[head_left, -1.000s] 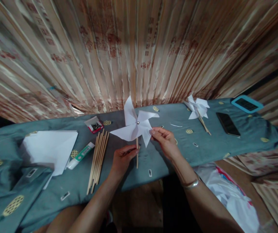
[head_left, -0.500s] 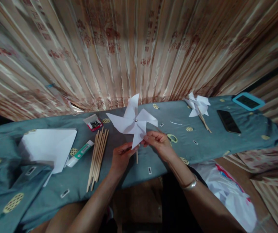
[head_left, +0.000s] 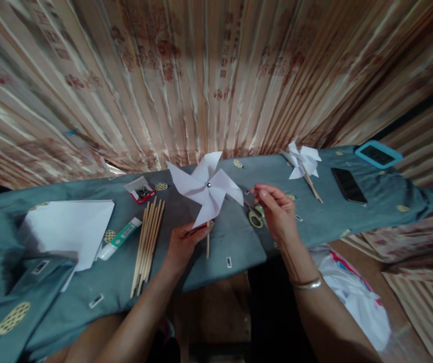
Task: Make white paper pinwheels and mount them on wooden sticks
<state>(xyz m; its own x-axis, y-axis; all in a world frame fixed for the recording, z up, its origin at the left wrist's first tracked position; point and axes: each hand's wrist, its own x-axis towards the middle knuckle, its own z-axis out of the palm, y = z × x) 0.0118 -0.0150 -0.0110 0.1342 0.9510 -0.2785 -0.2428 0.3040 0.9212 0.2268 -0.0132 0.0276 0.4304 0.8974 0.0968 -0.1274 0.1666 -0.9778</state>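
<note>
On table (head_left: 87, 282) far left, paper stack (head_left: 70, 227), glue tube (head_left: 120, 239) & loose sticks (head_left: 148, 242) are lying. Left hand (head_left: 182, 244) is pinching pinwheel (head_left: 205, 187) stick, holding it upright above table. Right hand (head_left: 276, 214), grip half-open w/ nothing in it, is hovering beside a blade, over scissors (head_left: 254, 218). Second pinwheel (head_left: 302, 162) & phone (head_left: 348, 185) are lying far right.

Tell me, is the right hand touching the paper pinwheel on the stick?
No, the right hand is lifted clear beside the pinwheel, with bare cloth showing between them; only the left hand grips its stick.
</note>
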